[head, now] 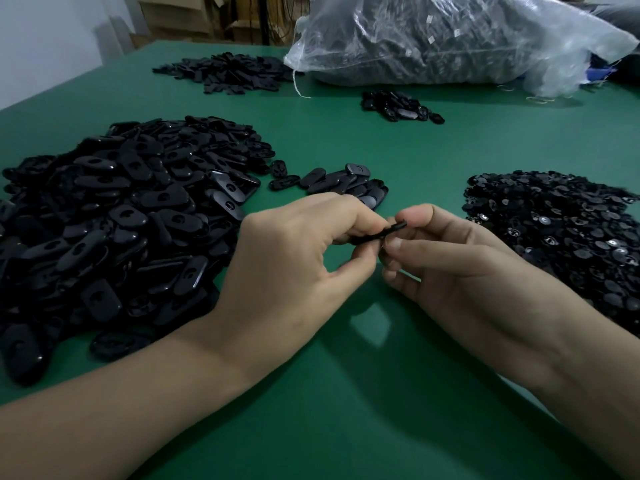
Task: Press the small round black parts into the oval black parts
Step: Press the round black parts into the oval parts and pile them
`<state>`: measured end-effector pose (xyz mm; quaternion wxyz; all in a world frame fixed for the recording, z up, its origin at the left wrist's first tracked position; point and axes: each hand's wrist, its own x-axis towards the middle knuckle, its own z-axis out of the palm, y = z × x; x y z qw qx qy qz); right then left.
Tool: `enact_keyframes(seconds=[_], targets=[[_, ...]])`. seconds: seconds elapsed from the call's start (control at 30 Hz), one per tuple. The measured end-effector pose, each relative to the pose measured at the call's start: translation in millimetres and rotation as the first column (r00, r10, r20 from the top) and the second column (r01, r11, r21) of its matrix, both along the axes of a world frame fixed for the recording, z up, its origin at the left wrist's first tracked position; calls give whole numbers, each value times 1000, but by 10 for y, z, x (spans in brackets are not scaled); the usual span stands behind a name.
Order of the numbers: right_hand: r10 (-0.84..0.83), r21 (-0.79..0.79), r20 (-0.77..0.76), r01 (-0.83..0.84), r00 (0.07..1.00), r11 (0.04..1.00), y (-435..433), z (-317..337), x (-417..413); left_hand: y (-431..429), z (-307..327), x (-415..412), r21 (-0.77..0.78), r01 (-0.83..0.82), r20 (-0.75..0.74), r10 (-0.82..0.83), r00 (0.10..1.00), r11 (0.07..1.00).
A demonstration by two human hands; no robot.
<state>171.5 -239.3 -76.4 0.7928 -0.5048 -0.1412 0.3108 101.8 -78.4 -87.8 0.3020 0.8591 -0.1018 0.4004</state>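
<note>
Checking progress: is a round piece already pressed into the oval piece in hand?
Cannot tell. The oval piece shows only its edge, pinched between the left hand and right hand, which hide its face.

The light is dim and even, seemingly from overhead. Soft, broad shadows lie on the green table (346, 410) beneath the left hand (294, 258) and the right hand (460, 265). The clear plastic bag (450, 39) shows pale glare, and the heap of oval parts (121, 209) carries small glints. Wide-angle bending curves the table's far edge, and the corners look soft and smeared.
</note>
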Motion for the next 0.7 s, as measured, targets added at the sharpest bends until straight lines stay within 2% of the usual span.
enact_keyframes(seconds=[0.17,0.53,0.7], targets=[[4,13,-30,-4,1000,1000,-11,3,-5,34,-13,4,91,-3,52,-2,999,996],[15,9,-56,-14,998,1000,-26,0,19,57,-38,18,124,-7,67,-1,998,992],[13,-48,25,-11,1000,999,-48,-2,53,21,-28,41,-47,8,-61,-10,998,999]])
